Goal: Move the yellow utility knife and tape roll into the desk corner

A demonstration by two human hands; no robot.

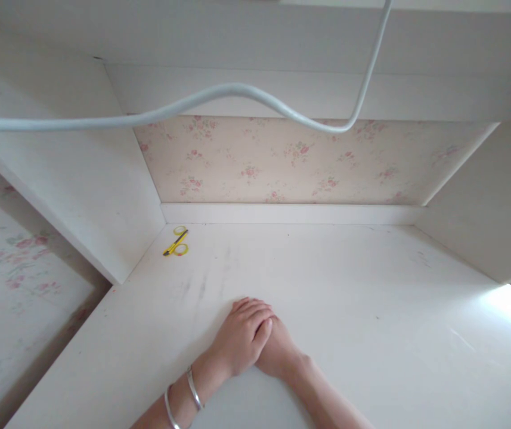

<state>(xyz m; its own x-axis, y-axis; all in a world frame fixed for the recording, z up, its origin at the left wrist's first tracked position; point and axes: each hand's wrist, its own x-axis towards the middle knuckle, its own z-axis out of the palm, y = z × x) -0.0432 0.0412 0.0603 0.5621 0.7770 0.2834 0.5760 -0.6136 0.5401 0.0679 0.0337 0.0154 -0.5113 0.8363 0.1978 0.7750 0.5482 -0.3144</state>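
Near the front of the white desk: left hand laid flat over right hand, fingers loosely together, nothing held; two silver bangles on the left wrist. Far off at the back left corner, yellow scissors. Overhead, a white cable.

Both forearms are bare, with no sleeves reaching into view; the left hand wears no ring that can be seen; two thin silver bangles circle the left wrist, plain and smooth, one nearer the hand, one further up the arm; the right hand and wrist carry nothing.
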